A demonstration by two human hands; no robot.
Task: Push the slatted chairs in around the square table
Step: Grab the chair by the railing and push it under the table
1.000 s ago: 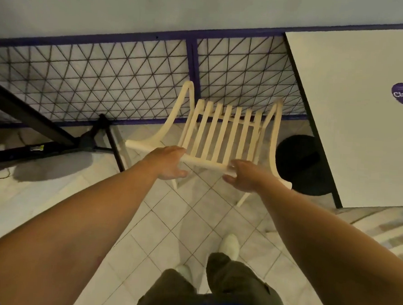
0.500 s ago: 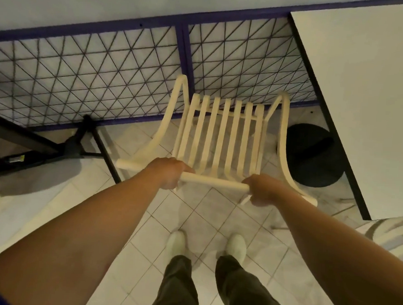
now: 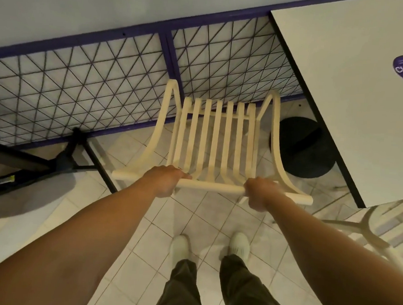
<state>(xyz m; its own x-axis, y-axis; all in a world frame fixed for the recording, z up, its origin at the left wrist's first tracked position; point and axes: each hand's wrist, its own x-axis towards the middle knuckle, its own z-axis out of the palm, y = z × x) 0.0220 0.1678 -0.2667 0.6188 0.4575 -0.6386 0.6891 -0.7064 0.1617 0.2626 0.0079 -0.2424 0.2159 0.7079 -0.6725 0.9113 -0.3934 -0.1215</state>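
A cream slatted chair stands on the tiled floor in front of me, seen from above, its back rail nearest me. My left hand grips the left part of that top rail. My right hand grips the right part. The white square table with a dark edge lies to the right of the chair, its round black base showing under it. A second cream slatted chair shows partly at the lower right, below the table's near edge.
A purple-framed wire mesh fence runs along the wall just beyond the chair. A dark table leg and foot stand at the left. My white shoes are on the tiles behind the chair.
Both hands closed onto the chair's top rail, and the chair swung round to sit square in front of me. My feet came together behind it.
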